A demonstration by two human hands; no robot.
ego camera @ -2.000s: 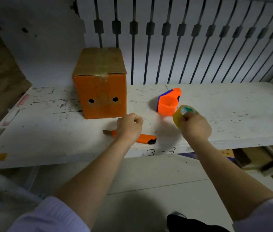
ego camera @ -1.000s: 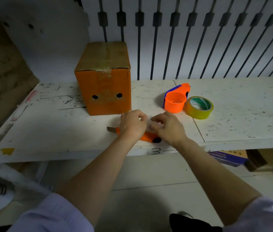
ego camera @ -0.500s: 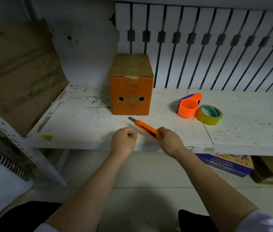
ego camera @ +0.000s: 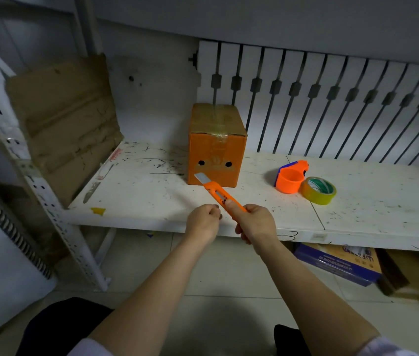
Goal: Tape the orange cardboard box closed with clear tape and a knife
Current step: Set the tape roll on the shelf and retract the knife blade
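The orange cardboard box (ego camera: 216,158) stands on the white shelf (ego camera: 152,196), flaps down, with clear tape across its top and over the front edge. My right hand (ego camera: 256,222) grips the orange utility knife (ego camera: 218,195) by its handle; the bare blade points up-left toward the box's lower front. Just left of the knife handle, my left hand (ego camera: 204,220) is a closed fist over the shelf's front edge, and nothing shows in it. A roll of clear yellowish tape (ego camera: 319,190) lies flat to the right, touching an orange tape dispenser (ego camera: 290,177).
A worn sheet of brown cardboard (ego camera: 67,119) leans against the shelf's left end. A slatted white panel (ego camera: 331,104) backs the shelf. Below the shelf at right lie a blue box (ego camera: 337,263) and brown cartons (ego camera: 409,273) on the tiled floor.
My right hand set the tape roll down beside the dispenser, picked the knife off the shelf and raised it, blade out. The view has pulled back and shifted left.
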